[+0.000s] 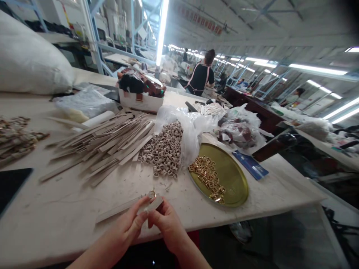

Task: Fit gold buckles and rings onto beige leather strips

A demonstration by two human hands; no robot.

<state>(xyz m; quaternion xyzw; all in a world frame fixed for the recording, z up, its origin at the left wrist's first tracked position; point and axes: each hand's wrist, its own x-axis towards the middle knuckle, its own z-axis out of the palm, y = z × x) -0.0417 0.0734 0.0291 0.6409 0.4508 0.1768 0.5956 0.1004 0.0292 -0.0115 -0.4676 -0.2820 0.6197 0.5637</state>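
My left hand (131, 221) and my right hand (169, 223) are close together at the table's front edge. Both have their fingers closed on a narrow beige strap (156, 203). A small gold buckle (152, 194) shows just behind the fingertips, and a length of strap (112, 215) runs left along the table. Fingers partly hide how buckle and strap join. Beyond the hands lies a heap of small beige loops (165, 149) spilling from a clear plastic bag (192, 129). To the right, gold buckles (209, 177) are piled on a round gold-green tray (237, 183).
Many loose beige straps (112, 138) are heaped left of the loops. More straps with gold fittings (17, 140) lie far left, near a dark flat panel (12, 186). A blue packet (250, 164) sits right of the tray. Another person (199, 76) stands farther back.
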